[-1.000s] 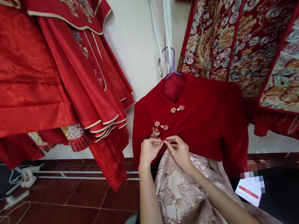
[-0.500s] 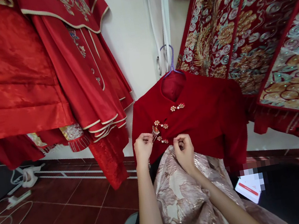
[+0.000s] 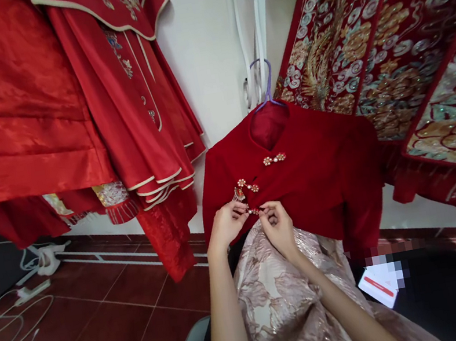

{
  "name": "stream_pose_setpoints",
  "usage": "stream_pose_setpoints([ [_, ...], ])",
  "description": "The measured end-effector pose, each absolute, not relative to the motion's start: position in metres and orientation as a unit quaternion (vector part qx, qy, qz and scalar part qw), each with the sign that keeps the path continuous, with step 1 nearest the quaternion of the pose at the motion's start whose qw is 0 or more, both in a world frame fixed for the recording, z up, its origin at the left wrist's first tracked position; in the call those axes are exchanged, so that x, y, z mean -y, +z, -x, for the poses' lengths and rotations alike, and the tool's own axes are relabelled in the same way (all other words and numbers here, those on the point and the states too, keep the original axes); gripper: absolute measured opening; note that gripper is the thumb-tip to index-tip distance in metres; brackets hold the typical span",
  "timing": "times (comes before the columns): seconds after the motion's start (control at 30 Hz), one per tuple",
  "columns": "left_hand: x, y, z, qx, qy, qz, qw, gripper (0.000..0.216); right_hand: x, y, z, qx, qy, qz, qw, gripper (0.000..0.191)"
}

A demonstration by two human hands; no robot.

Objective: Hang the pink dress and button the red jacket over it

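A dark red velvet jacket (image 3: 315, 167) hangs on a purple hanger (image 3: 269, 90) in front of me. Beaded, flower-shaped frog fasteners run down its front: an upper one (image 3: 274, 159), a middle one (image 3: 248, 185) and a lowest one (image 3: 253, 211). From the middle one dangles a small tasselled ornament (image 3: 238, 194). My left hand (image 3: 229, 224) pinches the left end of the lowest fastener. At its other end, the fingertips of my right hand (image 3: 278, 225) are closed on it. Below, a pale pink brocade cloth (image 3: 271, 292) with a leaf pattern covers my lap.
Bright red garments (image 3: 34, 122) hang at the left, and heavily embroidered ones (image 3: 386, 42) at the right. A lit phone (image 3: 378, 287) lies on a black surface at lower right. White cables (image 3: 17, 325) and a rack's foot rail (image 3: 129, 260) are on the tiled floor.
My left hand has moved right and slightly down from beside the tasselled ornament to the lowest fastener. My right hand now meets it there. The view has shifted slightly.
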State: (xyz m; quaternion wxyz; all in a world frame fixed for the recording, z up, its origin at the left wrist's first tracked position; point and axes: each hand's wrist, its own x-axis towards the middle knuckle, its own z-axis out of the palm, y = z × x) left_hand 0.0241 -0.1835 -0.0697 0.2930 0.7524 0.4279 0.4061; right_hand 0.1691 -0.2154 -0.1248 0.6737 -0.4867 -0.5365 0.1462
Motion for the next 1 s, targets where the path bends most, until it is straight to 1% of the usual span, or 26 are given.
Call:
stream_pose_setpoints([
  [0.13, 0.1828, -0.0739, -0.0289, -0.431, 0.399, -0.751, 0.302, 0.019, 0.2172, -0.1226, -0.1685, 0.556, 0.158, 0.488, 0.654, 0.018],
  [0.4, 0.1795, -0.0742, -0.0299, -0.425, 0.411, -0.751, 0.294, 0.007, 0.2146, -0.1251, -0.1687, 0.557, 0.161, 0.489, 0.652, 0.021],
  [0.57, 0.1816, -0.0751, -0.0296, -0.423, 0.43, -0.755, 0.259, 0.005, 0.2146, -0.1251, -0.1694, 0.558, 0.165, 0.493, 0.646, 0.019],
  [0.63, 0.1817, -0.0756, -0.0298, -0.413, 0.434, -0.756, 0.264, 0.005, 0.2148, -0.1252, -0.1694, 0.559, 0.166, 0.493, 0.645, 0.019],
  [0.67, 0.1816, -0.0758, -0.03, -0.409, 0.434, -0.755, 0.272, 0.005, 0.2147, -0.1255, -0.1693, 0.56, 0.166, 0.492, 0.646, 0.019],
  [0.77, 0.1807, -0.0765, -0.0308, -0.403, 0.436, -0.749, 0.294, 0.016, 0.2136, -0.127, -0.1694, 0.559, 0.168, 0.489, 0.648, 0.019],
  [0.83, 0.1798, -0.0773, -0.0311, -0.403, 0.435, -0.75, 0.294, 0.019, 0.2129, -0.128, -0.1696, 0.559, 0.166, 0.488, 0.65, 0.019],
  [1.0, 0.1787, -0.0784, -0.031, -0.403, 0.424, -0.764, 0.271, 0.009, 0.2129, -0.1275, -0.1699, 0.558, 0.164, 0.489, 0.65, 0.019],
])
